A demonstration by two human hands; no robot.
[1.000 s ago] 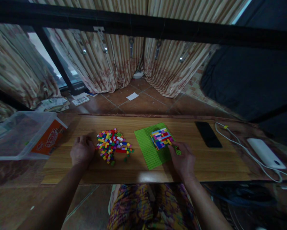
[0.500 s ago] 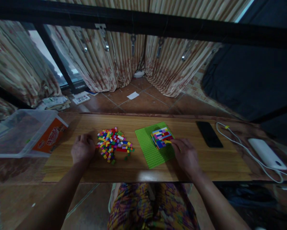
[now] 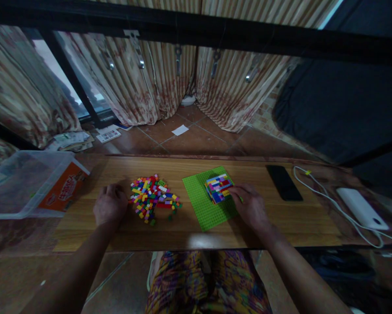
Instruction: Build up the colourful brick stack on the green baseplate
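Observation:
On the green baseplate (image 3: 196, 203) stands a low block of multicoloured toy bricks (image 3: 217, 187), laid in rows. My right hand (image 3: 251, 207) is at the block's right edge, thumb and fingers pinched together at a small yellow brick (image 3: 226, 192) on its top. A speck of green shows beside the fingers, too small to name. A heap of loose small bricks (image 3: 150, 196) in many colours lies left of the baseplate. Just left of that heap my left hand (image 3: 110, 204) rests on the wooden board with curled fingers; whatever they may hold is hidden.
An orange-labelled clear plastic bin (image 3: 29, 209) stands at the left end of the wooden board (image 3: 170, 237). To the right lie a black phone (image 3: 283, 183), a white power bank (image 3: 362, 208) and a white cable (image 3: 333, 205). A dark bar (image 3: 196, 17) crosses above, with hanging metal clips.
My right fingertips have come slightly closer over the yellow brick at the block's right side. My left hand stays beside the heap. The whole view has shifted a little.

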